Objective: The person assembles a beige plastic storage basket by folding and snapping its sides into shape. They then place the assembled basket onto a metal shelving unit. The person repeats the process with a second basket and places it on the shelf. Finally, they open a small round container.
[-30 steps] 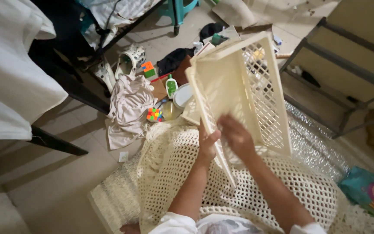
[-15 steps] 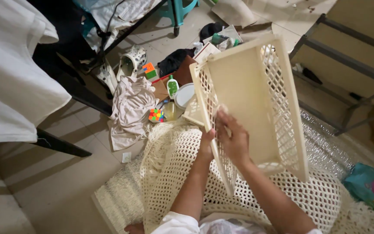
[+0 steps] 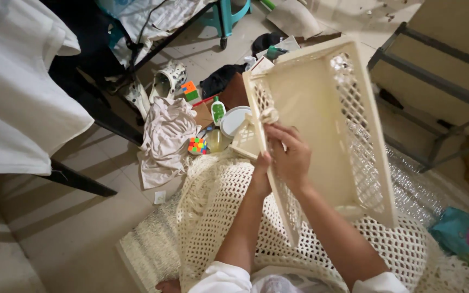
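We see a cream lattice basket (image 3: 321,125) tilted up over a cream crocheted throw (image 3: 218,217). The left hand (image 3: 260,176) grips the basket's near-left wall from outside. The right hand (image 3: 290,157) lies inside against that wall, fingers pinching a small cream knot (image 3: 269,115). Left of the basket: beige cloth (image 3: 164,135), colour cube (image 3: 195,145), white bowl (image 3: 233,120).

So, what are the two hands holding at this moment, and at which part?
Both hands grip the cream plastic lattice basket by its left latticed side wall: left hand outside the wall, right hand inside it, its fingers at a small cream cloth knot on the rim.
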